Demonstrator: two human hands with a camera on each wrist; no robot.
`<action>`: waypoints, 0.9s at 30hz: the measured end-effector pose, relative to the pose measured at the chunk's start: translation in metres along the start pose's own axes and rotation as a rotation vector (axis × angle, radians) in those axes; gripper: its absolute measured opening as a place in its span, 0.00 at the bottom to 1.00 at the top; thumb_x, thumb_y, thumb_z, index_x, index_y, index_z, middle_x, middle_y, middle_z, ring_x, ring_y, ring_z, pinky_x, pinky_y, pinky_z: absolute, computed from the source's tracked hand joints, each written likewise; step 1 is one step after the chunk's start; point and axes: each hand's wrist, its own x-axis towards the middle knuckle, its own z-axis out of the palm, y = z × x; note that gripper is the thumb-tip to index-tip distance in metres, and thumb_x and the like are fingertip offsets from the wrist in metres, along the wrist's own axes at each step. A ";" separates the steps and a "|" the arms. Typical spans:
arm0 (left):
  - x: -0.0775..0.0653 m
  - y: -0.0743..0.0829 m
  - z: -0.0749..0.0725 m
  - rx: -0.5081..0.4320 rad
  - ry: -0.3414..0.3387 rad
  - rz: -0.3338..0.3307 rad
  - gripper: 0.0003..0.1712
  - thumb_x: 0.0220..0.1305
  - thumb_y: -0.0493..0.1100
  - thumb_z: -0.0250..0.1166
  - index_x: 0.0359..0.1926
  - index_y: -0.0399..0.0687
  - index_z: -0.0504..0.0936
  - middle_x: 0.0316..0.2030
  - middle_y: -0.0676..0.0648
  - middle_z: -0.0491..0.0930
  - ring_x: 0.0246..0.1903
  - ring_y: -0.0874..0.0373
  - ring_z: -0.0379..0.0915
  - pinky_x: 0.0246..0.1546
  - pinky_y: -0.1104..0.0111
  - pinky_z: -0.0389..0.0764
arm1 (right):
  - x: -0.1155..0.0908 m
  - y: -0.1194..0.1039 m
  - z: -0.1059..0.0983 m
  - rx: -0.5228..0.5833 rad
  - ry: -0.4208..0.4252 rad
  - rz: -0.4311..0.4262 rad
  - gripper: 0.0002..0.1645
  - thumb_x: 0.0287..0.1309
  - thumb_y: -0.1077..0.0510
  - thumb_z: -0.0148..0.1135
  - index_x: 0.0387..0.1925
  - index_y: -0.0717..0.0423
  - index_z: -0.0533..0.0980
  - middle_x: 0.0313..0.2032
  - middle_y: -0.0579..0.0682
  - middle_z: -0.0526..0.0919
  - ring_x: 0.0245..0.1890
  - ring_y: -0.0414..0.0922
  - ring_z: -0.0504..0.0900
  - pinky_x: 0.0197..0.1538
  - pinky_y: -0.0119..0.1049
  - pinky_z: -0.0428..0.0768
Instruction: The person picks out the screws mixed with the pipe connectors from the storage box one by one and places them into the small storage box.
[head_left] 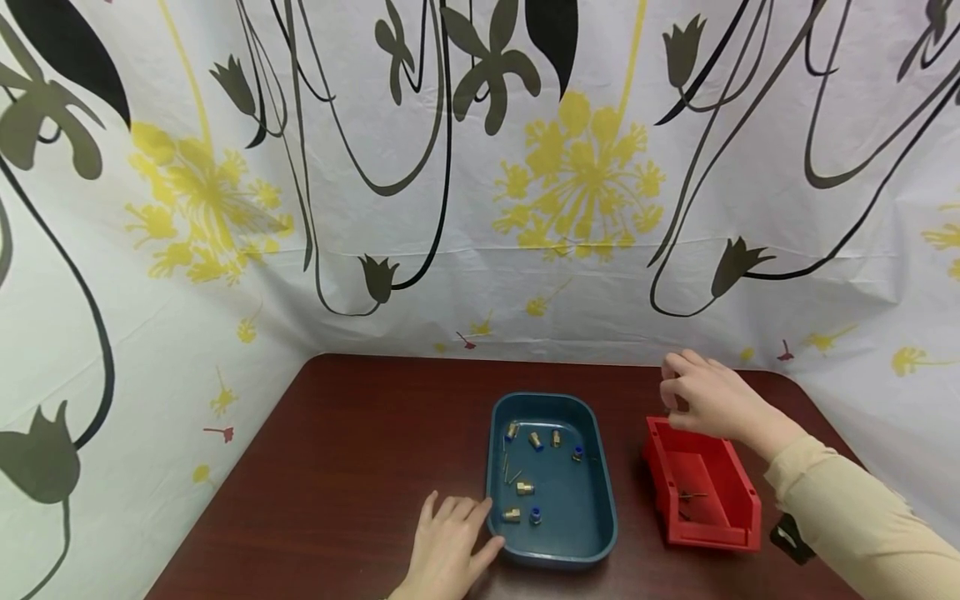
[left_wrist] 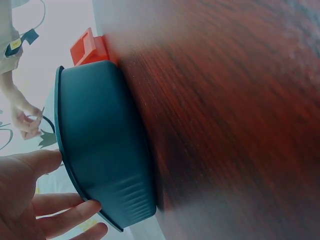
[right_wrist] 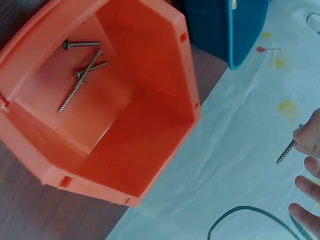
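Note:
My right hand (head_left: 701, 396) is raised over the far end of a red bin (head_left: 701, 467). In the right wrist view, its thumb and finger pinch a screw (right_wrist: 286, 151) with the threaded tip sticking out. Several screws (right_wrist: 82, 75) lie in the bin, some crossing each other. Beside the near left corner of a blue-green tray (head_left: 553, 533) is my left hand (head_left: 447, 546), fingers spread and touching the tray's rim. Inside the tray lie brass fittings (head_left: 525, 488), some with blue ends (head_left: 536, 516), and thin screws (head_left: 507, 473).
Tray and bin stand side by side on a dark reddish-brown table (head_left: 360, 467), the bin on the right. A white floral cloth (head_left: 450, 217) hangs behind and on the left. A dark band (head_left: 791, 537) is at the right sleeve.

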 end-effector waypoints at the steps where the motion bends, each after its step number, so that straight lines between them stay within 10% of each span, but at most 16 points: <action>1: 0.000 0.000 0.000 -0.001 -0.002 -0.001 0.24 0.53 0.60 0.59 0.45 0.51 0.79 0.35 0.54 0.77 0.39 0.56 0.70 0.45 0.46 0.61 | -0.001 0.001 0.000 0.000 0.000 0.004 0.17 0.28 0.58 0.66 0.11 0.38 0.64 0.27 0.42 0.62 0.30 0.42 0.62 0.24 0.34 0.59; 27: -0.001 0.001 -0.002 -0.009 0.005 0.000 0.24 0.53 0.59 0.59 0.46 0.51 0.79 0.36 0.53 0.76 0.39 0.56 0.70 0.46 0.46 0.61 | -0.034 0.007 0.033 0.046 -0.081 0.084 0.18 0.29 0.57 0.65 0.10 0.36 0.64 0.27 0.40 0.62 0.32 0.44 0.63 0.23 0.34 0.60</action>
